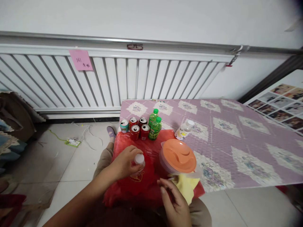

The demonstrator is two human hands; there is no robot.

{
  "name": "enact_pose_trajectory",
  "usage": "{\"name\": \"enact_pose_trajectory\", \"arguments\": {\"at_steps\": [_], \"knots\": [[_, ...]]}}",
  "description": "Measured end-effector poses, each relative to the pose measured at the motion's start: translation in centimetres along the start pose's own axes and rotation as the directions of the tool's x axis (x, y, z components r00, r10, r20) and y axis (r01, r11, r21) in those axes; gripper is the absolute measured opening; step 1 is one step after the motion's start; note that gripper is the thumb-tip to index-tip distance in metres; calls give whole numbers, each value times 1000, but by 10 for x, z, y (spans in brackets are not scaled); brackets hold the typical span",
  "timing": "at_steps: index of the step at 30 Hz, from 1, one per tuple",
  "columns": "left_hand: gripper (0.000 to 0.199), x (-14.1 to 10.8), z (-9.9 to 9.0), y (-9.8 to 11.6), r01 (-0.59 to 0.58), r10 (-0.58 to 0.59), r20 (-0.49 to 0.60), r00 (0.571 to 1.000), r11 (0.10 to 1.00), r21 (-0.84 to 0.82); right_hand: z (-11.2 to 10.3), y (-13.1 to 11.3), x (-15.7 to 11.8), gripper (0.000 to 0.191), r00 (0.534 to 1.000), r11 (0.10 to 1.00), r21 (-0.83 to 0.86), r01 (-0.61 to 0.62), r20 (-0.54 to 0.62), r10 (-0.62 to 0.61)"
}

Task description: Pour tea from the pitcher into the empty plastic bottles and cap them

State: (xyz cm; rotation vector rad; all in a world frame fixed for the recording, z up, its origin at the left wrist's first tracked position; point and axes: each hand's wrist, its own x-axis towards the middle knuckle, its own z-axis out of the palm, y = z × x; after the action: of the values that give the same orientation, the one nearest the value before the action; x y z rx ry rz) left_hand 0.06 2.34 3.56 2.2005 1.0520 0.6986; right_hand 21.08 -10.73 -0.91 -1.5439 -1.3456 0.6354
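My left hand (129, 160) is closed around a small clear bottle with a white cap (139, 159), over the red plastic sheet (151, 189). Its lower part is blurred and partly behind my fingers. My right hand (174, 200) is loosely curled, thumb and fingertips a little apart, with nothing visible between them. Beside it lies a yellow cloth (188, 188), next to a clear plastic pitcher (165, 164) with an orange lid (177, 154). Another clear bottle with a white cap (184, 130) stands behind the pitcher, its label white and yellow.
Several opened drink cans (135, 132) are grouped at the table's left side. Two green bottles (155, 130) stand beside them. A purple patterned cloth (227, 145) covers the table. Behind is a white radiator (132, 75); a power strip (73, 142) lies on the floor.
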Motion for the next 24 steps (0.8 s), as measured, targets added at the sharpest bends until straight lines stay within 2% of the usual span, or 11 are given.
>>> {"name": "enact_pose_trajectory", "arguments": {"at_steps": [5, 8, 11, 13, 16, 18, 21, 24], "knots": [[35, -7, 10, -8, -22, 16, -67, 998, 995, -93, 22, -16, 24, 20, 994, 994, 15, 107, 14, -107], [58, -14, 20, -19, -28, 12, -91, 996, 984, -177, 35, -25, 40, 25, 994, 994, 23, 109, 8, -110], [85, -23, 36, -33, 85, -112, -85, 990, 958, -273, 49, -29, 52, 33, 994, 994, 3, 108, 9, -108], [93, -29, 49, -42, 122, -160, -87, 983, 934, -335, 57, -30, 56, 39, 993, 993, -25, 117, 3, -117], [88, -33, 66, -52, 66, -120, -113, 986, 919, -390, 68, -31, 56, 47, 989, 987, -62, 149, -12, -150], [77, -33, 72, -52, 36, -90, -113, 990, 911, -412, 74, -32, 55, 51, 985, 982, -87, 167, -20, -169], [58, -31, 72, -46, 28, -86, -123, 989, 909, -416, 81, -32, 54, 49, 985, 978, -126, 168, -21, -172], [56, -29, 68, -40, 19, -83, -142, 986, 916, -401, 85, -33, 54, 43, 983, 972, -152, 180, -14, -184]]}}
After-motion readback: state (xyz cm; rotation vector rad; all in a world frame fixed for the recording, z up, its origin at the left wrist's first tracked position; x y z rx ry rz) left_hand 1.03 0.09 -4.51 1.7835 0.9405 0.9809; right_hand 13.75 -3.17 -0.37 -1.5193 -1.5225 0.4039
